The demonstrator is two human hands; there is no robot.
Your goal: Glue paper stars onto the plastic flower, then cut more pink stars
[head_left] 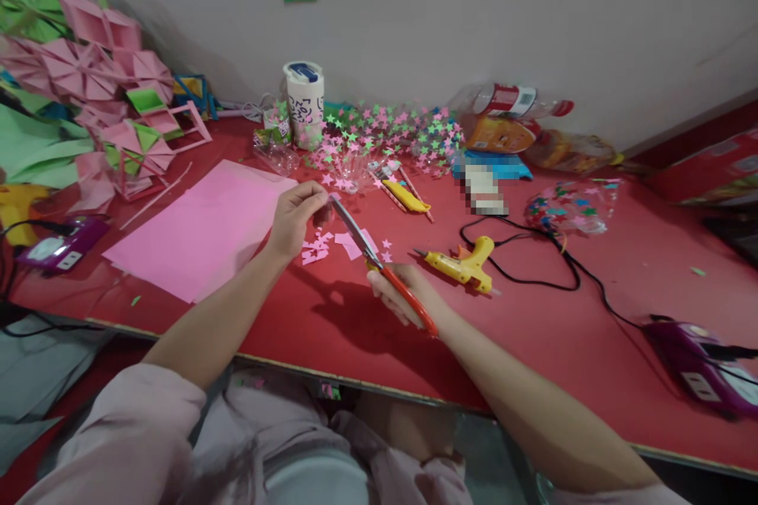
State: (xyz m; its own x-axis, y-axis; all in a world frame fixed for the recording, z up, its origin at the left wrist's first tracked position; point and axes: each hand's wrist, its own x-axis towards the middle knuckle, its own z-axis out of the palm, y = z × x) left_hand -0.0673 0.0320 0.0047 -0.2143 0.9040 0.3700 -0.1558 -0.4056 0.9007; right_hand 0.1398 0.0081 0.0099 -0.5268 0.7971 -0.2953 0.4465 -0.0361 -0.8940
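Note:
My right hand is wrapped around the orange-red handles of a pair of scissors, whose blades point up and to the left. At the blade tips, my left hand has thumb and fingers pinched together. Whatever lies in that pinch is too small or hidden to make out. On the table below the blades are pink paper scraps and a few small pink paper stars. Sheets of pink paper lie beside my left forearm.
A yellow glue gun with a black cord rests right of my right hand. Star-filled clear bags, a white cup and plastic bottles line the wall. Pink and green paper models crowd the left; a purple power strip sits right.

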